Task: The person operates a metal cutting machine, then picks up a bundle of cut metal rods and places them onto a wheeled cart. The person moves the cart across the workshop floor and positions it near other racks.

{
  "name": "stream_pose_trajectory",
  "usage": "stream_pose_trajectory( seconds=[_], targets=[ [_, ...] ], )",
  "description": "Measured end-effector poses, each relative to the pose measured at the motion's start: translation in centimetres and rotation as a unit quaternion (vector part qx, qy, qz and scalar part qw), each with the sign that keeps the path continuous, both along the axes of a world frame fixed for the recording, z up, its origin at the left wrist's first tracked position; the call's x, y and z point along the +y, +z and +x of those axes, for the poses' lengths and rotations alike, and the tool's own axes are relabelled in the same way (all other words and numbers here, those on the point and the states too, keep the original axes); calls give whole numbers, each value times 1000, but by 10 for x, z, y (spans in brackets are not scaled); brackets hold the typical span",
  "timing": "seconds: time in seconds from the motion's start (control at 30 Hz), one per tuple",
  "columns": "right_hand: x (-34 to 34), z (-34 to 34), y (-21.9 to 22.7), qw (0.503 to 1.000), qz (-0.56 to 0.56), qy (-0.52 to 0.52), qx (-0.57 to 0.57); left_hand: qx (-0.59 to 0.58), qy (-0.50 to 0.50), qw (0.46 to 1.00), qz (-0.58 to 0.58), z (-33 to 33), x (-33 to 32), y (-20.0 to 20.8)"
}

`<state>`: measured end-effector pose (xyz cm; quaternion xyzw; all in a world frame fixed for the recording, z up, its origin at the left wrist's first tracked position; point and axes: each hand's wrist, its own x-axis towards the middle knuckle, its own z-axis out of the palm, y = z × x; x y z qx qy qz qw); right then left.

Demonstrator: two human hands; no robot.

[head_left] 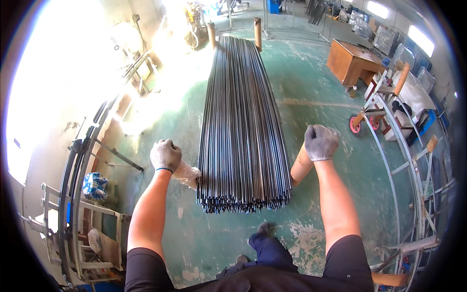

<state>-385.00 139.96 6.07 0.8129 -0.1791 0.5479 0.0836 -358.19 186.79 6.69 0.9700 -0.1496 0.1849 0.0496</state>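
Note:
A long stack of thin dark metal rods [243, 126] stretches away from me between upright posts, its cut ends facing me. My left hand [166, 155], in a grey-white knitted glove, is closed over the top of the near left post [186, 174], which is wrapped in clear plastic. On the other side, my right hand [321, 142], gloved alike, grips the top of the near right post [302, 165], covered by a brown tube. Both fists sit just outside the stack, apart from the rods. Whatever carries the rods is hidden beneath them.
Two brown far posts [258, 34] flank the stack's far end. A wooden desk [355, 63] stands at the far right, near a metal frame [413, 170] and pink-rimmed wheels [356, 125]. Metal racks [80, 194] line the left wall. The green floor [311, 97] is worn.

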Motion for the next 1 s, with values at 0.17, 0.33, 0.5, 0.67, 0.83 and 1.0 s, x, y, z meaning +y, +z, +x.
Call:
stream_pose_trajectory(
  seconds=[0.17,0.33,0.5,0.67,0.83,1.0],
  targets=[
    [-43,72,-5,1000,3,-1,8,15,2,1000,0,75,-42,-1],
    [-90,151,-11,1000,7,14,-20,27,5,1000,5,152,-84,5],
    [-142,224,1,1000,23,7,-9,41,26,999,-10,220,-139,6],
    [-201,293,4,999,21,29,-17,32,29,999,-15,290,-197,5],
    [-265,361,-2,1000,10,24,-10,27,31,999,-12,353,-255,8],
    [-343,431,-4,1000,25,13,-7,25,29,999,-30,420,-327,15]
  ],
)
